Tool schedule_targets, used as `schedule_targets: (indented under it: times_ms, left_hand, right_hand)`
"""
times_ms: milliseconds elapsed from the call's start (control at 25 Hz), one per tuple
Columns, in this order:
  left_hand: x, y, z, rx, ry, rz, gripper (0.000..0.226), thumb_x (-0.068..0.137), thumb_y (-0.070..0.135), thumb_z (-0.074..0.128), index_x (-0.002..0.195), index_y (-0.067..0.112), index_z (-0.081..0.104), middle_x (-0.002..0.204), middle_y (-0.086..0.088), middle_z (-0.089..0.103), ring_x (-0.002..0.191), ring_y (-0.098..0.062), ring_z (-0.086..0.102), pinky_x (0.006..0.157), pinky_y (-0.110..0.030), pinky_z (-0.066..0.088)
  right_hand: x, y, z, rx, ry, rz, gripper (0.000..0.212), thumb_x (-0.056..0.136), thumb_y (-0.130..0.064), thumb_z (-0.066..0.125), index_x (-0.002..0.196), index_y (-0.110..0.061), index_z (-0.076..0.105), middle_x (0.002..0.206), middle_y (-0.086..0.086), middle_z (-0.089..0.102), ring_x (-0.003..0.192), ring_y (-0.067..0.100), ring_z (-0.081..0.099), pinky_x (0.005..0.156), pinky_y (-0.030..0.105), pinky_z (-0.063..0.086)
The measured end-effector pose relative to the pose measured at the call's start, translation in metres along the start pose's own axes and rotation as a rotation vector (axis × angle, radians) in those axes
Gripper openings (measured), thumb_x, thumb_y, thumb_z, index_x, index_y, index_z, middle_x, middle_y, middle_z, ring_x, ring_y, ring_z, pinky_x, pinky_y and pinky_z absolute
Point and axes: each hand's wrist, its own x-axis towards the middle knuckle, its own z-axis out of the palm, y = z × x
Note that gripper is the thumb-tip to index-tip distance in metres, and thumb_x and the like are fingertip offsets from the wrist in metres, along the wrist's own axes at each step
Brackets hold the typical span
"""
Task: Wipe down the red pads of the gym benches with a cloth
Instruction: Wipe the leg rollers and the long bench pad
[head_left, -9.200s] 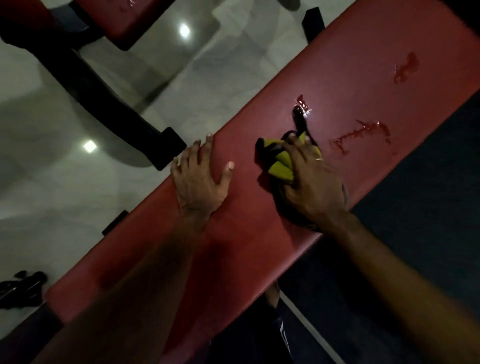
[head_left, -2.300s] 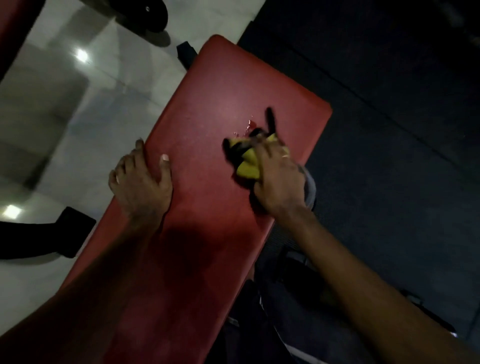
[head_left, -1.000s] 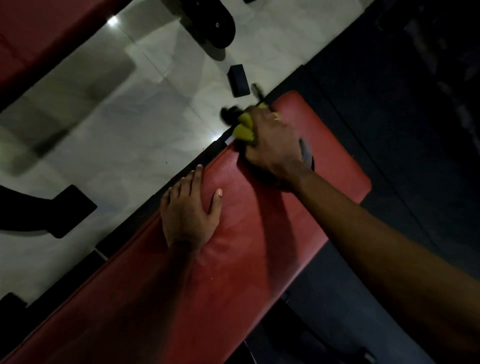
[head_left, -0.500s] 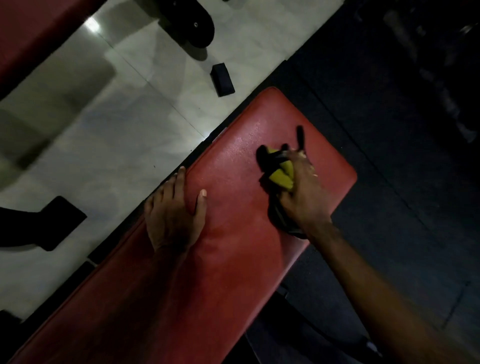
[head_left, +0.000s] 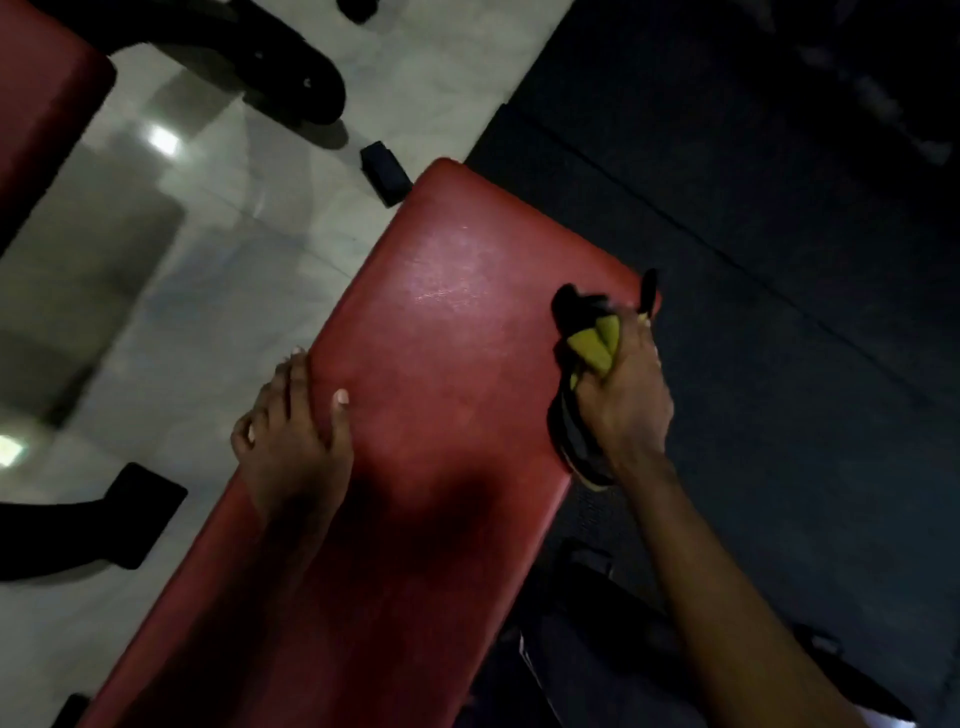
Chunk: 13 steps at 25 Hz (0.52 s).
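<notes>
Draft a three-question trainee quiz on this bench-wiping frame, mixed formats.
1. True or false: the left hand rests on the red vinyl bench pad at its edge beside the pale tiled floor.
2. The right hand grips: A a spray bottle; B a bunched black-and-yellow cloth; C nothing.
3. Fill in: the cloth is at the pad's ___-hand edge.
Key: 1 true; 2 B; 3 right.
</notes>
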Motion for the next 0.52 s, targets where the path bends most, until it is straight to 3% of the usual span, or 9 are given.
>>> schedule_targets:
  times_ms: [120,200,320,400,520]
  left_hand:
    - [0.009,0.010,-0.009,-0.083,-0.077,-0.021,0.064,0.097,0.046,0.040,0.152,0.014,0.034,0.154,-0.014,0.042,0.138,-0.034,0.042,0.112,-0.049,0.027]
    - [0.033,0.032,-0.010,-0.140,-0.132,-0.072,0.064,0.100,0.044,0.043,0.154,0.012,0.031,0.158,-0.016,0.034,0.142,-0.036,0.036,0.116,-0.051,0.023]
    - [0.073,0.086,0.006,-0.122,-0.110,-0.020,0.064,0.102,0.051,0.035,0.156,0.019,0.025,0.156,-0.016,0.035,0.139,-0.038,0.037,0.113,-0.054,0.025]
    - [0.078,0.106,0.020,0.034,-0.018,-0.013,0.067,0.100,0.058,0.028,0.156,0.021,0.025,0.151,-0.016,0.042,0.131,-0.039,0.044,0.106,-0.056,0.033]
    - [0.077,0.107,0.030,0.101,0.024,-0.036,0.067,0.099,0.059,0.026,0.154,0.020,0.027,0.145,-0.016,0.047,0.124,-0.038,0.049,0.100,-0.055,0.038]
  right_hand:
    - [0.014,-0.004,-0.005,0.040,0.062,0.056,0.069,0.085,-0.026,0.063,0.148,-0.029,0.035,0.147,0.002,0.046,0.125,0.030,0.054,0.089,0.049,0.050]
    - [-0.012,-0.004,-0.001,-0.007,-0.049,-0.094,0.076,0.083,-0.018,0.062,0.152,-0.028,0.032,0.157,0.000,0.038,0.136,0.028,0.046,0.095,0.050,0.050]
    - [-0.032,0.014,0.000,-0.098,-0.177,-0.328,0.083,0.080,-0.012,0.060,0.157,-0.022,0.031,0.166,-0.005,0.022,0.153,0.023,0.020,0.113,0.048,0.039]
    - [0.003,0.012,-0.010,-0.065,-0.156,-0.238,0.080,0.083,-0.010,0.062,0.156,-0.022,0.032,0.166,-0.004,0.024,0.153,0.023,0.020,0.116,0.048,0.036]
    - [0.051,-0.024,-0.013,-0.081,-0.080,-0.162,0.071,0.088,-0.018,0.067,0.152,-0.022,0.036,0.163,-0.001,0.030,0.149,0.025,0.031,0.106,0.052,0.045]
